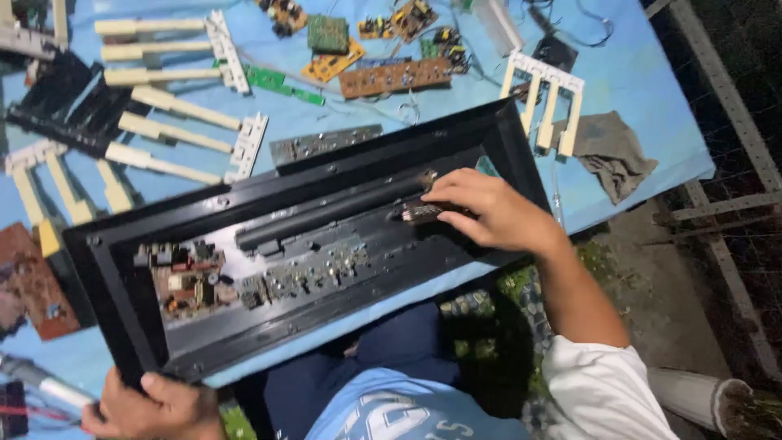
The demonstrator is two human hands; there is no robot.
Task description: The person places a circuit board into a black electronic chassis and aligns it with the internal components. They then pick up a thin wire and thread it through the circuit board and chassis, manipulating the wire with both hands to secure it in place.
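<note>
We saw our left hand [151, 405] at about seven o'clock in the view, fingers wrapped tight around the lower left corner of the long black rectangular plastic keyboard casing [114, 301], which lay tilted across the middle of the blue cloth-covered table [652, 73]. Inside the casing, toward its eight o'clock end, sat a small brown circuit board with dark components [183, 277], and just beside it, toward the centre, a grey strip of board studded with solder points [318, 273]. A long black bar [326, 213] ran along the casing's upper inner edge.

At about three o'clock from the centre, our right hand [493, 212] rested inside the casing, fingertips curled and pinched narrow on a small dark ribbed part [419, 213] at the end of the bar; we could not tell exactly what kind of part it was.

Beyond the casing, from ten to eleven o'clock, lay several rows of cream plastic piano keys on white frames [175, 106]. At twelve o'clock were loose green and brown circuit boards [383, 69], well apart from our hands. At about one o'clock another set of cream keys [544, 102] lay just beside a crumpled grey rag [611, 151]. A flat grey metal strip [326, 143] lay touching the casing's upper edge.
</note>
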